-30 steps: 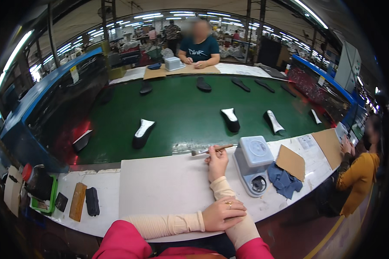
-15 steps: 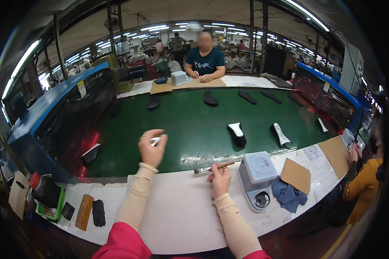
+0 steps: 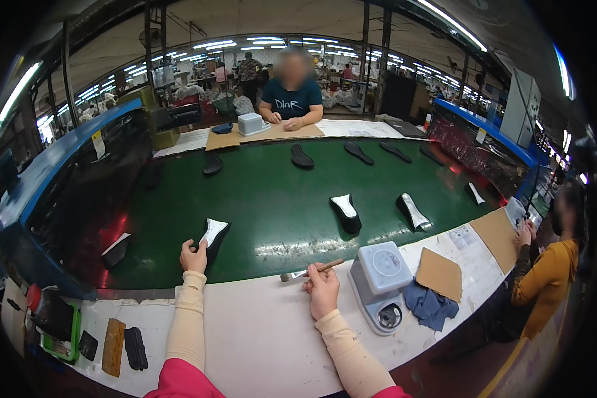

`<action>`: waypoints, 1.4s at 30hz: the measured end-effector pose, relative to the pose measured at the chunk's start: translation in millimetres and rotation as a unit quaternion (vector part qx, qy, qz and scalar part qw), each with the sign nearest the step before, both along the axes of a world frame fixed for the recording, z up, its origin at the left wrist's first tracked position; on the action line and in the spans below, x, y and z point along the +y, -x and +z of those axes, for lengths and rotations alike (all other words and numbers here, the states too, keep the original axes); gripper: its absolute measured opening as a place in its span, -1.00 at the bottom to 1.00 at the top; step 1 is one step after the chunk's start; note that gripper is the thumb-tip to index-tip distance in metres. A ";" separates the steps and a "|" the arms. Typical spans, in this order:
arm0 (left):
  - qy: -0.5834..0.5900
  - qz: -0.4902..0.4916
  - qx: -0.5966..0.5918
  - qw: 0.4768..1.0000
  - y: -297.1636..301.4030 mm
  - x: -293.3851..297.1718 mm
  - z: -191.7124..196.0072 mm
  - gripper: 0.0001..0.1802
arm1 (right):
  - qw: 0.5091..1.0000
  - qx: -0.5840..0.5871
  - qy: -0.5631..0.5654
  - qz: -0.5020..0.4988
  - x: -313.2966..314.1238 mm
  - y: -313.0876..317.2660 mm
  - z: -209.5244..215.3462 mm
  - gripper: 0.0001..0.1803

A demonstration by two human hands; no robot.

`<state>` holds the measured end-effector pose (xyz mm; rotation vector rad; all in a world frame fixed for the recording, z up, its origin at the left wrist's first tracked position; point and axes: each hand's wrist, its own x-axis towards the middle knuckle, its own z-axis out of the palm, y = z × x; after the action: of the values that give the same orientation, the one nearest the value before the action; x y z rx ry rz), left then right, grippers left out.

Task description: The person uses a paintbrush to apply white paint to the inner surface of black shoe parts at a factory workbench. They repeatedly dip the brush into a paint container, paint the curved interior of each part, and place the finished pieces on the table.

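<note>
My left hand is at the near end of a black shoe piece with a white face, which is over the green belt in front of me. The fingers and thumb close on its lower left edge, and part of the grip is hidden. My right hand holds a brush with a wooden handle; its bristle end points left over the white work surface. Beside that hand stands a grey-blue dispenser with a round dark opening low on its front.
The green belt carries several black soles and white-faced shoe pieces. A blue cloth and a cardboard piece lie right of the dispenser. At left sit a green basket and a wooden block. Co-workers are opposite and at right.
My left hand has moved left and down, and the shoe piece in it now shows clearly over the belt. My right hand keeps the brush. The whole view has shifted slightly.
</note>
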<state>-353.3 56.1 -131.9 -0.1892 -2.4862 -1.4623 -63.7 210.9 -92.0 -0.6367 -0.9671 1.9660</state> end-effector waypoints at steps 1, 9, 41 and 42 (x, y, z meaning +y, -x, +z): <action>-0.029 -0.008 -0.014 0.999 2.6 0.5 -1.9 -0.39 | 1.000 -0.006 0.001 0.002 -0.3 -0.3 0.8 -0.75; -0.142 -0.030 -0.024 0.989 33.3 0.4 -37.2 -0.35 | 1.000 0.010 0.010 0.002 1.3 0.6 -1.5 -0.75; -0.423 -0.494 -0.480 0.589 -154.0 42.5 68.3 -0.53 | 0.980 0.119 -0.125 0.098 -18.7 -98.8 77.2 -0.60; -0.406 -0.539 -0.472 0.568 -166.5 43.5 72.1 -0.46 | 0.980 0.050 -0.187 0.043 -12.8 -123.0 85.0 -0.58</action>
<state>-186.8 99.6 -59.7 -1.1174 -1.6305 -3.8951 59.3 198.1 -7.0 -0.2866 -1.2754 1.8022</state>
